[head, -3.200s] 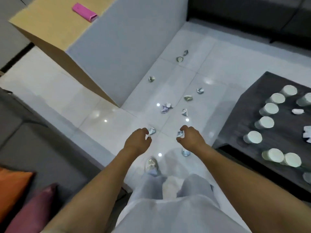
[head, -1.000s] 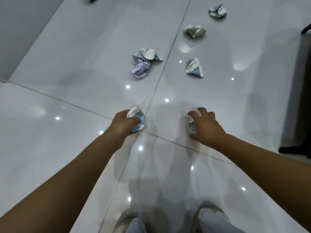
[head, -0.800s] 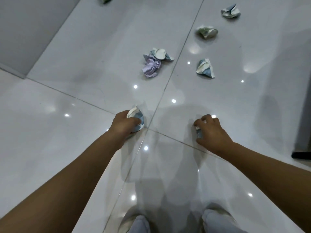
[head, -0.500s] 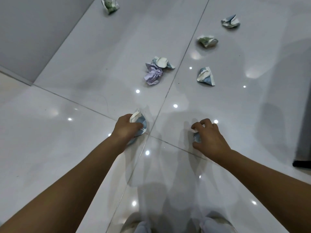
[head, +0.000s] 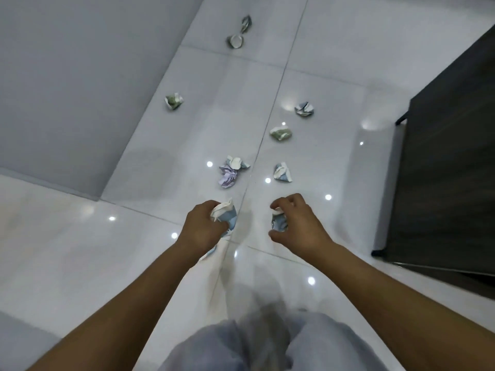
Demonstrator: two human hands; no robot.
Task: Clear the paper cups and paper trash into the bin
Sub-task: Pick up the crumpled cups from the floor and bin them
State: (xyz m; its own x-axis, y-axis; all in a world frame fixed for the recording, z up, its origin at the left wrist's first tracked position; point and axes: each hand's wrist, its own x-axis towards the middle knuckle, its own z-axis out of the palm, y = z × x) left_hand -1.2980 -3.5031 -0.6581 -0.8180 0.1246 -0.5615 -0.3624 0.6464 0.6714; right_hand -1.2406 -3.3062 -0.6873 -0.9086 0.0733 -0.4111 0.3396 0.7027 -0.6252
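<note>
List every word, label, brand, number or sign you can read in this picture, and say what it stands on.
None can be read.
The crumpled paper in the left hand and the one in the right hand show blue and white print, too creased and blurred to read.
The crumpled papers on the floor, such as the purple one, show colour only.
The dark table bears no text.

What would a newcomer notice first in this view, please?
Two bare hands at centre, the left hand gripping a crumpled blue-and-white paper wad, the right hand pinching another blue-and-white crumpled wad. Beyond them, more crumpled paper scraps dot the glossy white tiled floor.
</note>
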